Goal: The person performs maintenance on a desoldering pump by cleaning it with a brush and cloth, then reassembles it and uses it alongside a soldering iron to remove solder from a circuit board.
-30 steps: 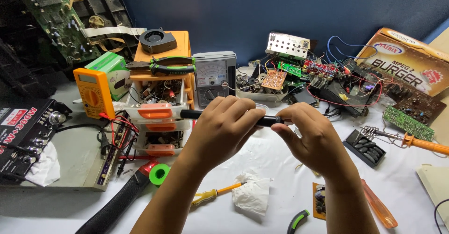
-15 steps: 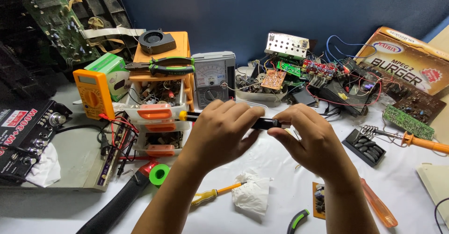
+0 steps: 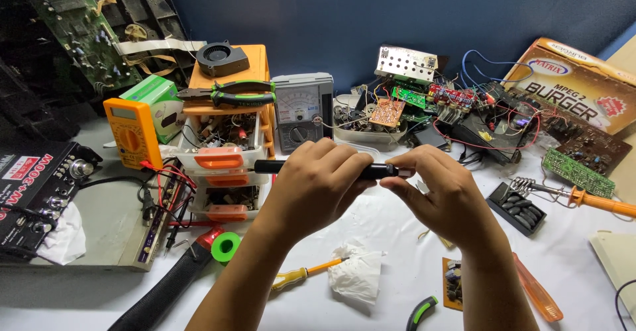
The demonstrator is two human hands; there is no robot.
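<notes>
Orange multimeter (image 3: pixel 132 132) by drawer unit (image 3: pixel 225 152) — pliers (image 3: pixel 232 94) on top; crumpled tissue (image 3: pixel 356 277) nearer.

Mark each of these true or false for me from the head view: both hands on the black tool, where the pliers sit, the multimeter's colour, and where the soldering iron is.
1. Both hands grip one black cylindrical tool. True: the left hand wraps its middle and the right hand pinches its end.
2. The green-handled pliers lie on the white table. False: they rest on top of the orange drawer unit.
3. The digital multimeter is orange. True.
4. The soldering iron sits on the person's left. False: it rests in its stand on the right.
</notes>
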